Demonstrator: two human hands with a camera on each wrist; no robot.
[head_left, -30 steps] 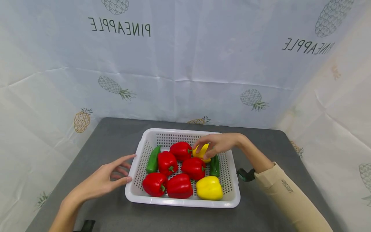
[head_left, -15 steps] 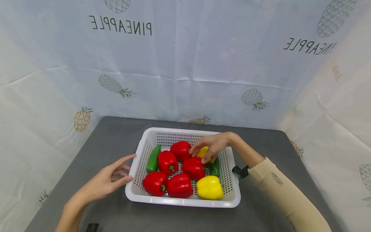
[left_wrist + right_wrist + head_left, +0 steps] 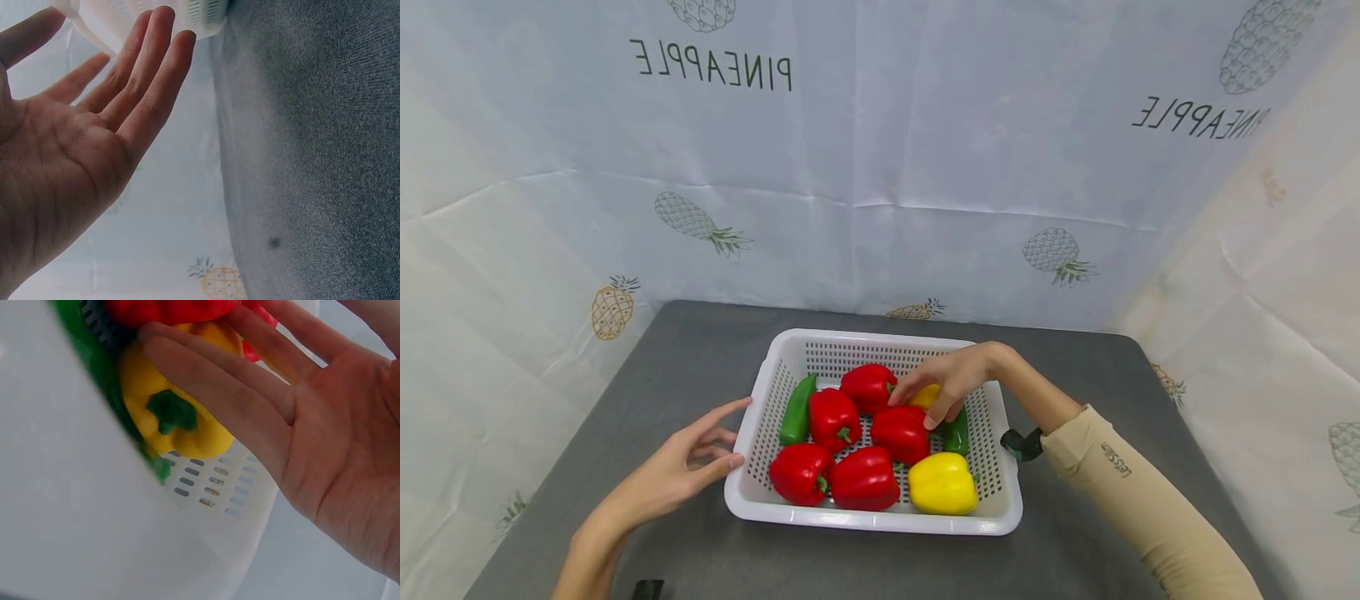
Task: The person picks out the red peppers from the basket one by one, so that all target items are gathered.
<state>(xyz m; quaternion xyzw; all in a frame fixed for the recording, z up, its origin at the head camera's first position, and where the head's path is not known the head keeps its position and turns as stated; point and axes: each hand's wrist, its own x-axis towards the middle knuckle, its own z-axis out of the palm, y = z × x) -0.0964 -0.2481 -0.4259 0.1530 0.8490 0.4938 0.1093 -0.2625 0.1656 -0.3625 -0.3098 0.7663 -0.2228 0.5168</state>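
My right hand [image 3: 951, 379] reaches into a white perforated basket [image 3: 850, 335], fingers bent down at the back of a red bell pepper [image 3: 898, 437] and thumb at its stem end. It grips that pepper, which still sits among the others. A yellow bell pepper [image 3: 140, 381] lies beneath these fingers in the right wrist view, and the hand partly hides it in the head view. My left hand [image 3: 673, 467] is spread at the basket's left side, thumb and index fingertips right at the rim. Nothing lies in its palm in the left wrist view.
Several other red peppers [image 3: 831, 417] fill the basket's left and middle. A yellow pepper [image 3: 943, 484] is at the front right. Green peppers stand along the left [image 3: 797, 408] and right [image 3: 957, 433] walls. The grey table [image 3: 700, 367] ends at a pineapple-print cloth [image 3: 865, 167].
My right hand has moved left and toward me, from over the yellow pepper at the back onto the red one. The left hand has hardly moved.
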